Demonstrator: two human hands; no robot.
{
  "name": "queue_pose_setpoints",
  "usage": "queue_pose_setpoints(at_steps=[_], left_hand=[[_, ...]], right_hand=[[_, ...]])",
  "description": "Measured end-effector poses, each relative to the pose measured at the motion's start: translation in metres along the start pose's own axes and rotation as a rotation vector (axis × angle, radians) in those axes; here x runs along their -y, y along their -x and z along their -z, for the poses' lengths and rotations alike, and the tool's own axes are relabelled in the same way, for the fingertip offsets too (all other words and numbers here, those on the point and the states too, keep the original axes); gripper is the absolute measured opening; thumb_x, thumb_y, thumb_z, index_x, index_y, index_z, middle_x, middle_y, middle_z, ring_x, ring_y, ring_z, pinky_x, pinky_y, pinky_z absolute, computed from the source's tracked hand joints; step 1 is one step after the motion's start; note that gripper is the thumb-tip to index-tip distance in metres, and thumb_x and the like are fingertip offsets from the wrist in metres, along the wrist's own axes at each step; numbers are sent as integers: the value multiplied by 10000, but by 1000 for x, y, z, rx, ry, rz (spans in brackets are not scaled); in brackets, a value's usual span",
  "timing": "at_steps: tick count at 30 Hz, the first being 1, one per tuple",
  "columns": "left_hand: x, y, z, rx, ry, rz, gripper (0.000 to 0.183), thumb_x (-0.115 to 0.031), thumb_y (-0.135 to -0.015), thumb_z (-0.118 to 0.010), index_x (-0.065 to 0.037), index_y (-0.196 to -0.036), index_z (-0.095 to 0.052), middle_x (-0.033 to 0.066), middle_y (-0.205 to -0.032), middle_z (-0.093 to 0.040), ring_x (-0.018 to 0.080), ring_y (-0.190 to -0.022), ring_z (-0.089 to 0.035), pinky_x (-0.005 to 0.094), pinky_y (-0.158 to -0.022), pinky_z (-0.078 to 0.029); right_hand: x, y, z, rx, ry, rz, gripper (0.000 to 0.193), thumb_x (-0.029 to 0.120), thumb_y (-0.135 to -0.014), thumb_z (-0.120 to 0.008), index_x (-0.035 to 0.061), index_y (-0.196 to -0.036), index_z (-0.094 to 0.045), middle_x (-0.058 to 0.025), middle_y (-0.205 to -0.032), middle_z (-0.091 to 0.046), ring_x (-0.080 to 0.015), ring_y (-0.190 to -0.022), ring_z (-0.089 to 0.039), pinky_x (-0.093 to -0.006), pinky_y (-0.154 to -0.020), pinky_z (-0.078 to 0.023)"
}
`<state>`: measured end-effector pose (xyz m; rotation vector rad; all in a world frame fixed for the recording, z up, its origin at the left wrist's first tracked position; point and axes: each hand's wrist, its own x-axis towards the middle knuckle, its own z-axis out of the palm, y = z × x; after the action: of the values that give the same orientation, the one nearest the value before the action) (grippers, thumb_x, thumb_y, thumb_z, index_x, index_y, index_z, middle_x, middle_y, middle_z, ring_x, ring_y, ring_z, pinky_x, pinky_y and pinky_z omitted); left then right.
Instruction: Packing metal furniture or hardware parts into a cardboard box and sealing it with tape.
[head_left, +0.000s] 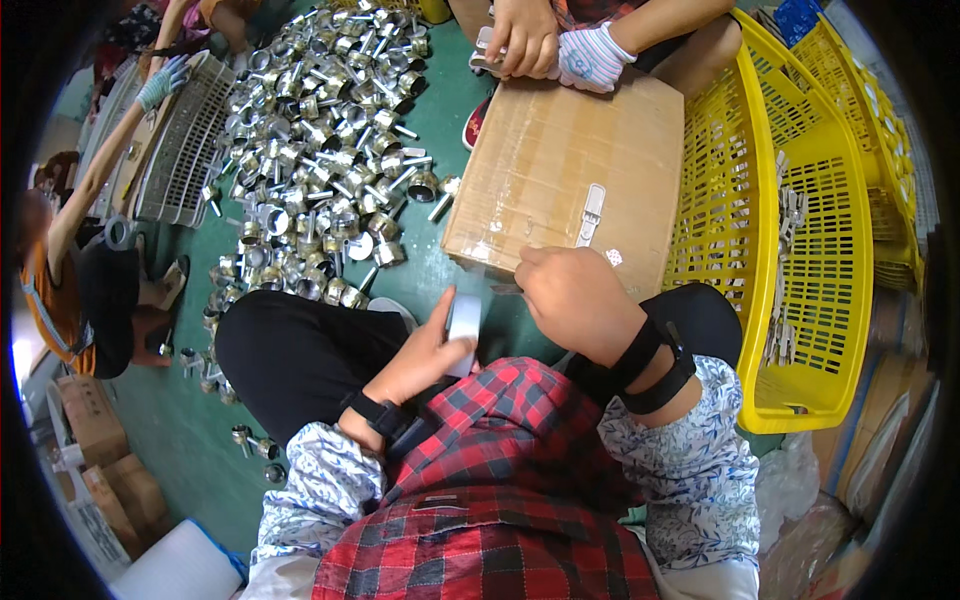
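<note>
1. Red-and-black checked apron is covering the seated person's lap.
2. Left hand is gripping a small whitish object, just short of the cardboard box and its near edge.
3. Right hand is curling its fingers at that edge; whether they're pinching anything, I can't tell.
4. Metal latch is lying toward the box's near right corner.
5. Co-worker's gloved hand is resting at the far edge.

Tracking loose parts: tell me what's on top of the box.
A latch and a white patch show on the box. The right hand and a co-worker's hands cover parts of its edges; what's beneath can't be seen.
</note>
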<state>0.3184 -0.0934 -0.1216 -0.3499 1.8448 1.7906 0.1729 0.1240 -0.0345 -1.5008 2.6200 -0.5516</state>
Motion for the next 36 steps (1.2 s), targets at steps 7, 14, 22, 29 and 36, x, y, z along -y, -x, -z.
queue_pose_setpoints(at_steps=[7, 14, 22, 29, 36], left_hand=[[-23, -26, 4, 97, 394, 150, 743, -115, -1045, -514, -167, -1655, -92, 144, -898, -676, 270, -755, -727, 395, -754, -618], [17, -43, 10, 150, 538, 131, 265, -283, -1093, -514, -58, -1228, -549, 90, -765, -637, 200, -637, -666, 340, -663, -598], [37, -57, -15, -76, 525, -17, 303, -299, -1113, -471, -22, -1113, -593, 68, -685, -592, 155, -553, -593, 286, -560, -532], [47, -61, -14, -101, 469, -44, 278, -298, -1112, -477, -47, -1110, -596, 57, -667, -581, 135, -515, -555, 265, -520, -479], [54, -63, -14, -94, 492, -27, 287, -304, -1110, -480, -40, -1109, -592, 61, -666, -581, 139, -500, -542, 256, -514, -458]], right_hand=[[1, -2, 0, 8, 6, 4, 70, 82, -782, -625, 30, -765, -668, -145, -779, -652, -313, -756, -689, -415, -652, -541], [3, -5, 1, 62, 26, -19, 73, 83, -785, -624, 46, -785, -687, -134, -799, -661, -298, -775, -696, -390, -665, -547], [0, -6, -3, 69, 7, -32, 83, 99, -808, -609, 54, -789, -676, -130, -798, -652, -302, -779, -686, -404, -684, -532], [-1, -7, -6, -2, -34, 8, 68, 106, -803, -601, 53, -764, -621, -131, -766, -624, -313, -756, -665, -423, -665, -517], [-2, -8, -7, 6, -29, 10, 61, 104, -800, -604, 57, -763, -612, -127, -765, -619, -309, -753, -661, -422, -656, -513]])
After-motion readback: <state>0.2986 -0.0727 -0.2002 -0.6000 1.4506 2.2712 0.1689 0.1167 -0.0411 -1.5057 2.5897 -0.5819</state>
